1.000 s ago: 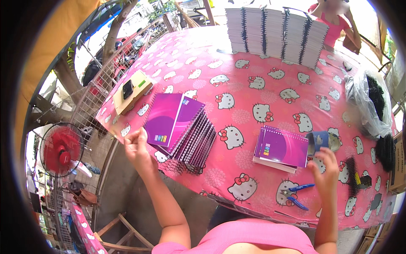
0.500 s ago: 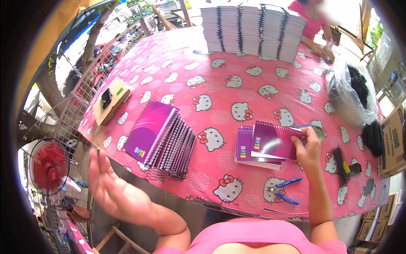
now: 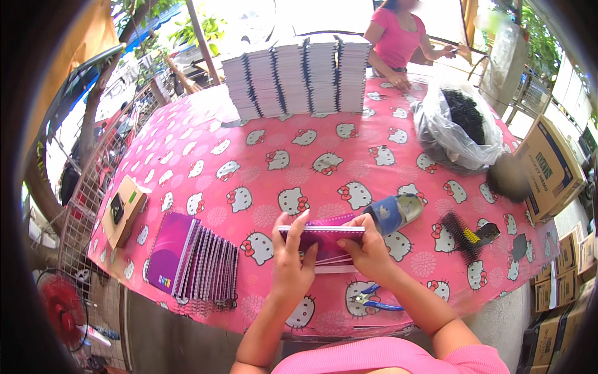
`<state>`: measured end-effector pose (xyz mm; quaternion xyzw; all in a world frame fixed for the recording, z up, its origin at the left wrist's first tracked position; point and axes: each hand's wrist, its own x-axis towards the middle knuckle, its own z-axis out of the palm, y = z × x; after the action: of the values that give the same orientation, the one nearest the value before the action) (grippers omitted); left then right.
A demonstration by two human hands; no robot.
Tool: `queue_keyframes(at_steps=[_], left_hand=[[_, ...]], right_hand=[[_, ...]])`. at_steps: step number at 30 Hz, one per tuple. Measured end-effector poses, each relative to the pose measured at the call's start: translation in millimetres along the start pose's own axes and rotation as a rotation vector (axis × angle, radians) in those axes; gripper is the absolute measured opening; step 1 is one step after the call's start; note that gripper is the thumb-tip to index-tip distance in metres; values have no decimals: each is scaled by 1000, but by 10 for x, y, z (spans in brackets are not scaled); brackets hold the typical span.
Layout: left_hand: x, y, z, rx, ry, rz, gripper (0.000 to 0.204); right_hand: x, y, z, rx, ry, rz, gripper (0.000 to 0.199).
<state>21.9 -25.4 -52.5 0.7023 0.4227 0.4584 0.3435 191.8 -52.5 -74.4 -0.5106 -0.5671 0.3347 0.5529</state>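
Note:
A small purple notebook (image 3: 325,243) is gripped at its two sides by both my hands, tilted so its edge faces up. My left hand (image 3: 290,265) has its fingers behind it and the thumb in front. Closed on the right end, my right hand (image 3: 372,252) presses its thumb against the cover. Under it lie more loose purple notebooks (image 3: 335,269), partly hidden. Pliers with blue handles (image 3: 377,302) rest on the table closer to me. Just past my right hand sits a blue, rounded object (image 3: 387,215) with a pale end, of a kind I cannot make out.
Wire-bound purple notebooks (image 3: 171,255) stand stacked at left, near cardboard (image 3: 129,215) bearing a dark device. Tall stacks of bound books (image 3: 296,78) rise at the back. At right are a plastic bag of black coils (image 3: 458,134), a black brush-like piece (image 3: 460,238) and a carton (image 3: 551,168). A person (image 3: 402,40) stands beyond.
My left hand has come in from the far left and taken hold of the notebook. My right hand has lifted and tilted it. The view has shifted toward the right.

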Motion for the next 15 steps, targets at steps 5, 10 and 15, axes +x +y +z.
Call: queue_keyframes(at_steps=[5,10,15], left_hand=[[63,405,61,598,106,329,33],[196,240,103,372,101,428,16],[227,261,170,350,102,417,15]], right_hand=[[-49,-34,-103,-89,-84,-66,32],[-97,194,-1360,-971,162,-149,67],[-602,646,-2244,-1250,329,461,59]])
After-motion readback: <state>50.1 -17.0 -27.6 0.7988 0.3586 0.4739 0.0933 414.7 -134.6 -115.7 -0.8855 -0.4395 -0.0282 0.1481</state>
